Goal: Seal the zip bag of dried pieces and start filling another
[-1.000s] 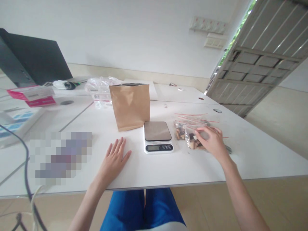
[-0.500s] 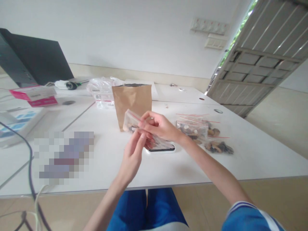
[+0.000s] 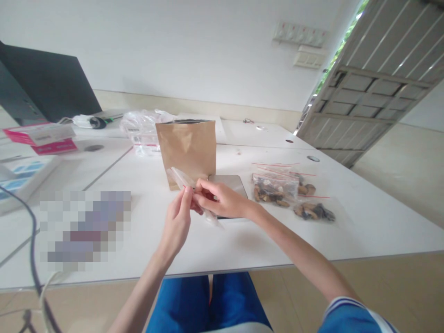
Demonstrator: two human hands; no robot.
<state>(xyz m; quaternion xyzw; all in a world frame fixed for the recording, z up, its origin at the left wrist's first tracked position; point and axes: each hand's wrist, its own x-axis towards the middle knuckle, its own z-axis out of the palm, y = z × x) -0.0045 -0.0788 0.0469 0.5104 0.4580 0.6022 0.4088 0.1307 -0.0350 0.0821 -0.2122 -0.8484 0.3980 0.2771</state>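
Note:
Between my two hands is a clear zip-lock bag (image 3: 180,177), tilted in the air in front of a standing brown paper pouch (image 3: 189,148). My left hand (image 3: 178,217) pinches the bag with thumb and fingers. Close against it, my right hand (image 3: 222,199) also grips the bag, its fingertips partly hidden. Under the right hand a flat scale with a metal top (image 3: 233,183) lies on the table. To the right are several filled zip-lock bags (image 3: 274,189) with red seal lines, holding dark and brown dried pieces, perhaps mushrooms.
A clear plastic-wrapped package (image 3: 145,134) lies behind the pouch. Pink and white boxes (image 3: 45,138) and a dark computer case (image 3: 52,83) stand at the left. A blurred-out item (image 3: 90,226) lies front left, near a dark cable (image 3: 33,249). The white table's front edge (image 3: 222,271) runs before me.
Both hands have moved slightly left with the zip-lock bag. The bag has turned from showing its face to nearly edge-on, and more of the scale's top shows.

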